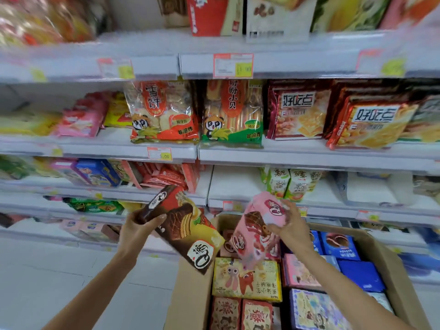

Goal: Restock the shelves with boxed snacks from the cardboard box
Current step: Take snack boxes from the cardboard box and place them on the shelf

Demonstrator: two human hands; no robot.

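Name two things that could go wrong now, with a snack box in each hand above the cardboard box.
1. The left hand grips the brown box by one end only; tilted, it might slip and drop onto the cardboard box.
2. The right hand holds the pink box tilted too; with both hands full, neither could catch a fall or steady the leaning red packs.

Glossy printed card wraps the brown snack box [185, 232] and pink snack box [254, 232] (sheen faint on both); matt, rough cardboard box [188, 301] at 5 o'clock; shiny plastic snack bags [164, 110] at 12 o'clock on smooth pale shelves [309, 156].
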